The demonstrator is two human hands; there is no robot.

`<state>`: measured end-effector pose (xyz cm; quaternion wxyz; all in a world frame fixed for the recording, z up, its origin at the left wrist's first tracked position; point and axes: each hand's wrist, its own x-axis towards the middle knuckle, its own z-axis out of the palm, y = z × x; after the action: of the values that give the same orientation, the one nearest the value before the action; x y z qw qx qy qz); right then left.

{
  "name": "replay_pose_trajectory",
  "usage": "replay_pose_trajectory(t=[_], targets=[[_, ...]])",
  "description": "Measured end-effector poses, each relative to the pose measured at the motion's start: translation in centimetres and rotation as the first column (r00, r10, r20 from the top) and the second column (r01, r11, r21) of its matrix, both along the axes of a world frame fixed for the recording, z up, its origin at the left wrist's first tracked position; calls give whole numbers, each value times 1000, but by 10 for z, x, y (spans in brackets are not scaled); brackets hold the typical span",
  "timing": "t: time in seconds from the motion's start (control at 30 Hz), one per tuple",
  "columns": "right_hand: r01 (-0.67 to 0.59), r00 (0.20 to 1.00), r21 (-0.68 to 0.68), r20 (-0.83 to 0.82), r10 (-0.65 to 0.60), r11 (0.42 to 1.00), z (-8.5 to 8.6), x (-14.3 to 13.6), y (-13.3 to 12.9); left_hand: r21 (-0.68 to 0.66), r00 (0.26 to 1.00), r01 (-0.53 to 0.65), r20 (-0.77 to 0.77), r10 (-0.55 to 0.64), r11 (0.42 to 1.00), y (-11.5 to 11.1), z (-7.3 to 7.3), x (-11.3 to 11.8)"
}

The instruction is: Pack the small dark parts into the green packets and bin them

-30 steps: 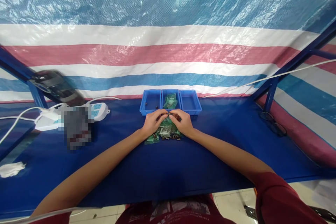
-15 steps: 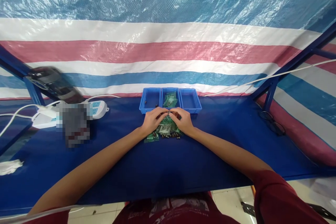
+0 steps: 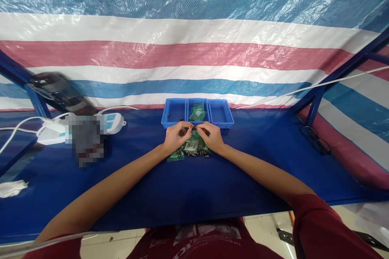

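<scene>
My left hand [image 3: 175, 137] and my right hand [image 3: 212, 137] meet fingertip to fingertip just in front of three blue bins. Each pinches at a tiny dark part [image 3: 193, 127] between them, too small to make out. Under and between the hands lies a pile of green packets [image 3: 194, 144] with small dark and metallic pieces [image 3: 206, 156] along its near edge. The left bin [image 3: 174, 123] holds a few small dark pieces, the middle bin has green packets [image 3: 198, 112] in it, and nothing shows inside the right bin [image 3: 221, 124].
A white power strip [image 3: 114, 124] with cables and a pixelated dark object [image 3: 88, 139] lie at the left, near a dark bottle [image 3: 62, 92]. White crumpled material [image 3: 12, 188] sits at the far left, glasses [image 3: 316, 141] at the right. Striped sheeting [image 3: 194, 60] hangs behind.
The view has shifted slightly. My fingertips have moved a little around the small part, which now shows slightly farther left between them.
</scene>
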<state>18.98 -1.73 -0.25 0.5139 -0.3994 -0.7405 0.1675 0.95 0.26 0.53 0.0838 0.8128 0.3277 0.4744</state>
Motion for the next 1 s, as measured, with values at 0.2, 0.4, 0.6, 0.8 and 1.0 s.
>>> replay_pose_trajectory(t=[0.2,0.4,0.6,0.8,1.0], targets=[[9,1000,-3,3,-9,1000,0,0,0,25,1000,5,-28,-4,1000,0,6,0],[12,1000,-22,-7,-13,1000,2,-1,-2,23,997,74,-26,-73,997,1,6,0],[-11,999,-46,-39,9,999,1,-2,-2,-48,1000,14,-24,-15,999,4,-3,-3],[-27,999,-39,-21,26,999,-1,-2,0,-17,999,21,-39,-21,1000,4,-3,-2],[-36,999,-19,15,36,999,0,-1,0,-44,998,60,-24,-61,997,5,-6,-2]])
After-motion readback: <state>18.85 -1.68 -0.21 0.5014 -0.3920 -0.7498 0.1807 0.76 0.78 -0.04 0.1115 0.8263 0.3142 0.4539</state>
